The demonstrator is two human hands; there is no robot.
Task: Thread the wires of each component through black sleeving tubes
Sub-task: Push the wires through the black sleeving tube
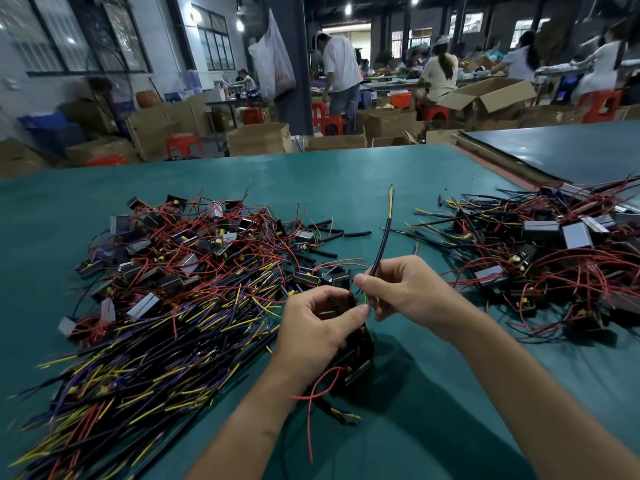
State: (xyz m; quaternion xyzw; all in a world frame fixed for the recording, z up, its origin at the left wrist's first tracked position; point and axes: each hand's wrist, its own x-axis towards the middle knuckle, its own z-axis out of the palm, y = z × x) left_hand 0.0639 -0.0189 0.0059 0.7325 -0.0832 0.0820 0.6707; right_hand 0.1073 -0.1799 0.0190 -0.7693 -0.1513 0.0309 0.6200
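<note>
Gripped component (pixel 360 344) in left hand (pixel 317 329); pinched tube (pixel 383 240) in right hand (pixel 410 289), wires (pixel 391 202) out top end. Noted heap (pixel 173 289) at 9 o'clock, second heap (pixel 554 265) at 3 o'clock; finished share indeterminable.

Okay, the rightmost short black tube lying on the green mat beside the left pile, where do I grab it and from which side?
Pinch the short black tube across its middle, coming down from above on the right. It lies flat on the green mat, running left to right, and its right end points away from the left pile, apparently clear of wires.
</note>
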